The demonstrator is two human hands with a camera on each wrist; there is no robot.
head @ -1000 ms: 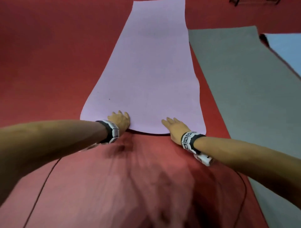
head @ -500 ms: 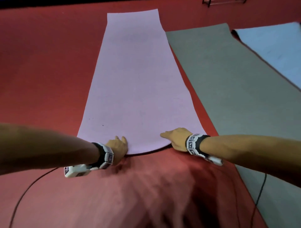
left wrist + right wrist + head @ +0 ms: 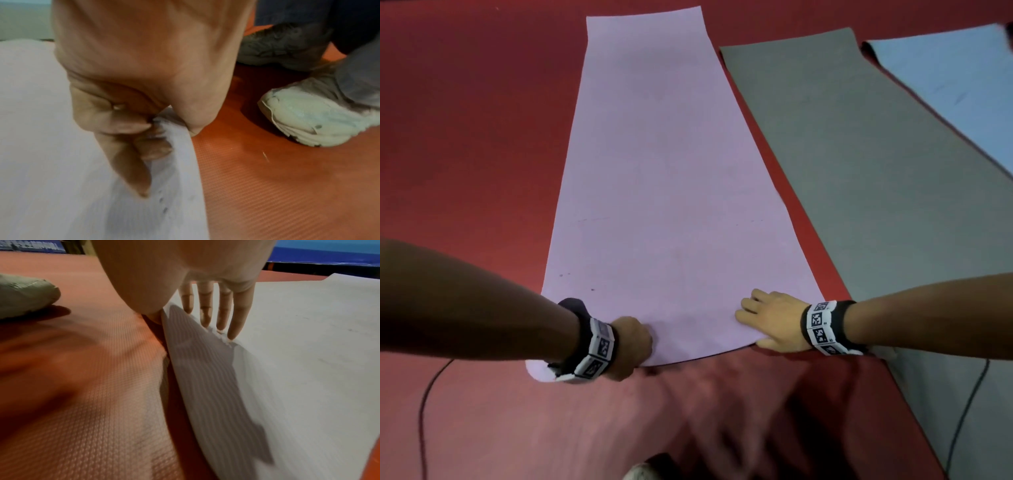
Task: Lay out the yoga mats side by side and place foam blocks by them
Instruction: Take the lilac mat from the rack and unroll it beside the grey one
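Note:
A lilac yoga mat [image 3: 664,171] lies unrolled on the red floor, running away from me. My left hand [image 3: 631,346] grips its near edge close to the left corner. In the left wrist view that hand [image 3: 156,129] has fingers curled on top of the mat [image 3: 51,146] and the thumb at its edge. My right hand [image 3: 767,318] holds the near edge toward the right corner. Its straight fingers [image 3: 205,308] lie on the mat [image 3: 308,353], the thumb is under the slightly lifted edge. A grey mat [image 3: 859,171] and a light blue mat [image 3: 962,85] lie to the right. No foam blocks show.
Red textured floor [image 3: 465,137] surrounds the mats, with a wide stretch to the left. Thin black cables [image 3: 422,411] trail on the floor near me on both sides. My shoes [image 3: 308,116] stand just behind the lilac mat's near edge.
The lilac mat's near end has slid toward me with both hands on it. My left hand shifted toward the left corner and curled onto the edge. The right hand moved toward the right corner.

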